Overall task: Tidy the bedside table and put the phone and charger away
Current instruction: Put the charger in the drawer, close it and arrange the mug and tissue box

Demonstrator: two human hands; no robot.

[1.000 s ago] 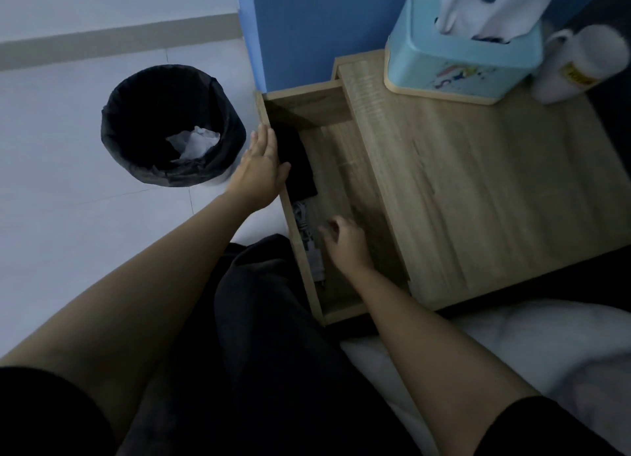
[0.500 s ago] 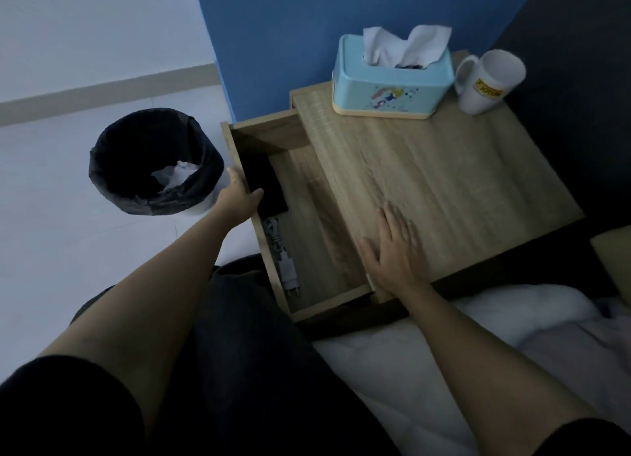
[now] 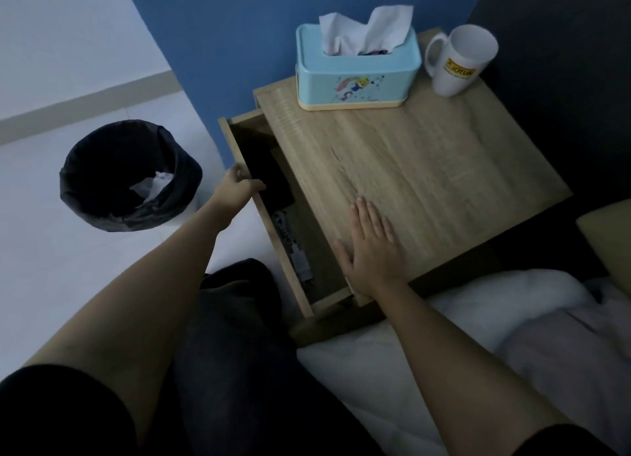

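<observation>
Phone and charger lie in the open drawer at centre frame, phone toward the back, charger nearer you, so stowing looks done and closing remains. At far left a black bin holds crumpled paper, well apart. Your left hand curls over the drawer's outer wall beside the phone; your right hand lies flat and spread on the tabletop, likely bracing it. A tissue box and mug stand at upper right, blocking nothing.
</observation>
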